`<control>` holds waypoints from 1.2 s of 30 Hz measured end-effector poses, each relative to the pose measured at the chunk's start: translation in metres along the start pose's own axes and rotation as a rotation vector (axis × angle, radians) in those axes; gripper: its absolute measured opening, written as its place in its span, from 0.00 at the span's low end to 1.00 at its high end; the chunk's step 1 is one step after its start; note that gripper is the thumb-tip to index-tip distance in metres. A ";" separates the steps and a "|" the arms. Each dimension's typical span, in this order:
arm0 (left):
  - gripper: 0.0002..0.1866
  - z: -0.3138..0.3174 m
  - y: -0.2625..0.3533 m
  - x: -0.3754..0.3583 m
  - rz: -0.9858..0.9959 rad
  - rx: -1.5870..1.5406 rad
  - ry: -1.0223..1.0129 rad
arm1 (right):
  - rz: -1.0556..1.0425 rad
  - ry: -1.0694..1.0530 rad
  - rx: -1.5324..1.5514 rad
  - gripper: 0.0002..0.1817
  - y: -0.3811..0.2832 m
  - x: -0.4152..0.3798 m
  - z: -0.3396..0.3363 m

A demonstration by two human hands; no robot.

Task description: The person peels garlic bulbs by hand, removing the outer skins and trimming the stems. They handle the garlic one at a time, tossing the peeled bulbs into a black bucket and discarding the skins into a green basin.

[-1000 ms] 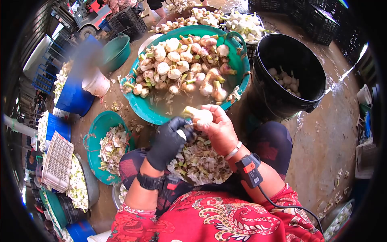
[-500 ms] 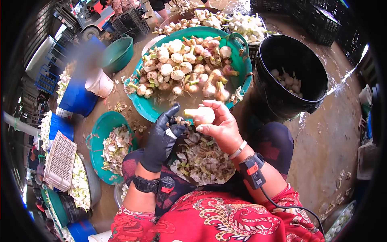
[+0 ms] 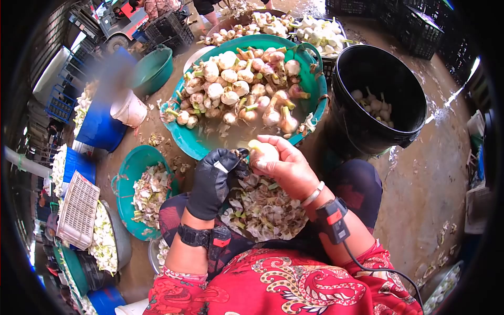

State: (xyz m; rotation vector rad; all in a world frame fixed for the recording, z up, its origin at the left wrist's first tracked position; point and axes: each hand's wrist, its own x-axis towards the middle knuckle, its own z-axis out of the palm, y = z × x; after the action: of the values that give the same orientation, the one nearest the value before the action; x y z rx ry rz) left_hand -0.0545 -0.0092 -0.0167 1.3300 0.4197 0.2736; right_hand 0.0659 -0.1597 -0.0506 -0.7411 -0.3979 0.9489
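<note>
My right hand (image 3: 289, 168) is closed around a garlic bulb (image 3: 263, 153), its cut stem tilted up and to the left. My left hand (image 3: 212, 176), in a black glove, has its fingers curled together just left of the bulb. Whatever sits in those fingers is hidden or too small to name. Below both hands, between the knees, lies a heap of garlic skins (image 3: 270, 210). Just beyond them a large green tub (image 3: 184, 137) holds many garlic bulbs with stems, some skins and murky water at its near side.
At the right stands a tall black bucket (image 3: 349, 123) with several peeled bulbs inside. A smaller green basin (image 3: 124, 186) of skins is at the left. Farther left are a blue tub (image 3: 100, 128) and a white crate (image 3: 79, 210). Another person (image 3: 163, 8) is at the back.
My right hand has turned the garlic bulb so its stem points more upward. My left fingers have curled in, and the brown scraps seen at them earlier no longer show.
</note>
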 end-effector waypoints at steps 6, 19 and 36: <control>0.16 0.021 0.001 -0.001 0.179 0.283 0.068 | -0.013 0.067 0.014 0.30 -0.004 -0.001 0.004; 0.07 0.003 -0.024 -0.029 0.431 1.171 -0.106 | 0.022 0.021 0.173 0.26 -0.009 0.000 0.006; 0.23 0.014 0.021 -0.010 0.078 0.213 0.018 | -0.498 0.238 -0.876 0.31 0.010 0.005 0.014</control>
State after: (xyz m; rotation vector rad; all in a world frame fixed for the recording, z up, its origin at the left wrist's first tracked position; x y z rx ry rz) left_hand -0.0560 -0.0213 0.0078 1.5560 0.4218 0.3126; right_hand 0.0547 -0.1461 -0.0478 -1.4454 -0.7584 0.1706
